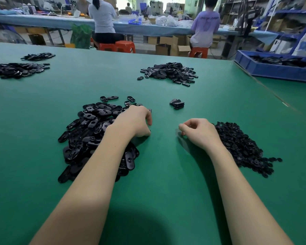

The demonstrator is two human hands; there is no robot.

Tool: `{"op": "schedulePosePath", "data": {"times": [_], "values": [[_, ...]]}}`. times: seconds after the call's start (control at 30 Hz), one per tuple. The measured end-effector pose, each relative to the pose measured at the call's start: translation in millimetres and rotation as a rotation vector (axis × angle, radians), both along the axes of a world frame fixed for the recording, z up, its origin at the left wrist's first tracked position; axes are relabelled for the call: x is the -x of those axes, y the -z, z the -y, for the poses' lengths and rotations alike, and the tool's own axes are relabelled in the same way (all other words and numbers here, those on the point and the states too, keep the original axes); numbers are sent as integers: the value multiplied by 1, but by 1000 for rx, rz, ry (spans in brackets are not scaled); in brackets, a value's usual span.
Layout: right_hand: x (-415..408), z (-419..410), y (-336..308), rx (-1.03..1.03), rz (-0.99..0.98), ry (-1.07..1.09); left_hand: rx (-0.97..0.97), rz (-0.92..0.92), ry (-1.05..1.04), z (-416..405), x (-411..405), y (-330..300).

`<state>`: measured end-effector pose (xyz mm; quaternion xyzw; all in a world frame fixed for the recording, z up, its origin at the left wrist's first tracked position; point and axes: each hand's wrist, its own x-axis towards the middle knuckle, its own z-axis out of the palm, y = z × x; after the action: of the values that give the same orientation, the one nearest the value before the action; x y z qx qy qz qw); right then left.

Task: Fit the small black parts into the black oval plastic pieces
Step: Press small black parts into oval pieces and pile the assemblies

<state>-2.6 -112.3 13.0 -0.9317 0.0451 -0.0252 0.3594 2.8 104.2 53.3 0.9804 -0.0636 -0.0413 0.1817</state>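
You have both hands down on the green table (159, 174), with six dark groups of parts spread across it. Your left hand (134, 121) sits at the right edge of the nearest heap of black oval pieces (94, 131), its fingers curled down toward the table; whether they hold a piece, I cannot tell, as the fingertips are turned away from you. Your left forearm lies across that heap. Your right hand (200, 132) rests just left of the heap of small black parts (242, 147), fingers curled with thumb and forefinger drawn together; anything pinched there is too small to make out.

Beyond your hands, between them and slightly right, lies a small cluster of about four oval pieces (177, 103), well apart from both heaps. Farther back sits a second large heap of ovals (171, 72), with a few strays at its left edge. At the far left are two more piles (18, 69), one behind the other (38, 56).

Off the right edge stands one blue tray (272, 69) holding more black parts. Across the aisle, two people sit with their backs to you on red stools (125, 46) at a long blue-covered bench (42, 22), and cardboard boxes (171, 45) stand under it.
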Motion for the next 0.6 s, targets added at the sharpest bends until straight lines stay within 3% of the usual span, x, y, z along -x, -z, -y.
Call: {"op": "schedulePosePath", "data": {"times": [0.17,0.33,0.5,0.6], "values": [[0,3,-3,-73,-5,-27,128,68,15,8,-1,-2],[1,15,-12,-71,-5,-36,625,-14,64,41,8,-2],[4,42,-26,99,29,91,1051,-93,-106,77,15,15],[8,54,-30,199,19,173,1187,-202,-205,83,18,26]]}}
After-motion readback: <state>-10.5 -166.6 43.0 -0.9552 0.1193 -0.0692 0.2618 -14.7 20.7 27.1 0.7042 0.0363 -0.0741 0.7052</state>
